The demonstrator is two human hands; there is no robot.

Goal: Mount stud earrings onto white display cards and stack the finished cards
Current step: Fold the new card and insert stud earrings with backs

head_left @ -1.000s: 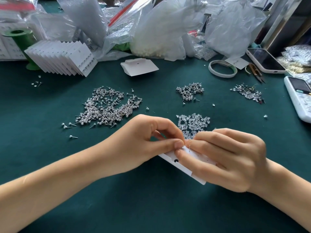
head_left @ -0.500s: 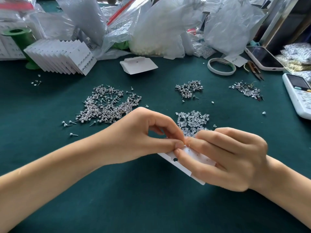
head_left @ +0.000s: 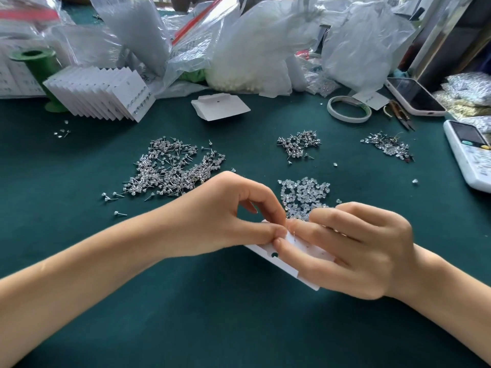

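Both hands meet low in the middle of the green table (head_left: 239, 328), over 1 white card (head_left: 268, 249). The right hand (head_left: 361, 251) grips the card from its right side, thumb on top near the punched hole and the other fingers curled over the far edge, so most of the card is hidden under that hand. The card is tilted, its left end and lower edge showing between the 2 hands. The left hand (head_left: 225, 219) pinches thumb and first finger together at the card's upper left corner, touching the right hand's fingertips. A thin pin seems to stand just there, but it is too small to be sure what the pinch holds.

Just behind the hands lies a pile of clear backs (head_left: 305, 192), touching the right hand's knuckles in the view. A big heap of stud earrings (head_left: 172, 168) spreads behind the left hand, and 2 smaller heaps (head_left: 297, 144) lie further back to the right. A fanned stack of finished cards (head_left: 103, 94) stands at the far left, well apart from the hands, with a blank card (head_left: 220, 107) lying flat near the middle of the far side. A roll of tape (head_left: 348, 108), 1 phone (head_left: 414, 96) and plastic bags (head_left: 265, 49) sit along the back.
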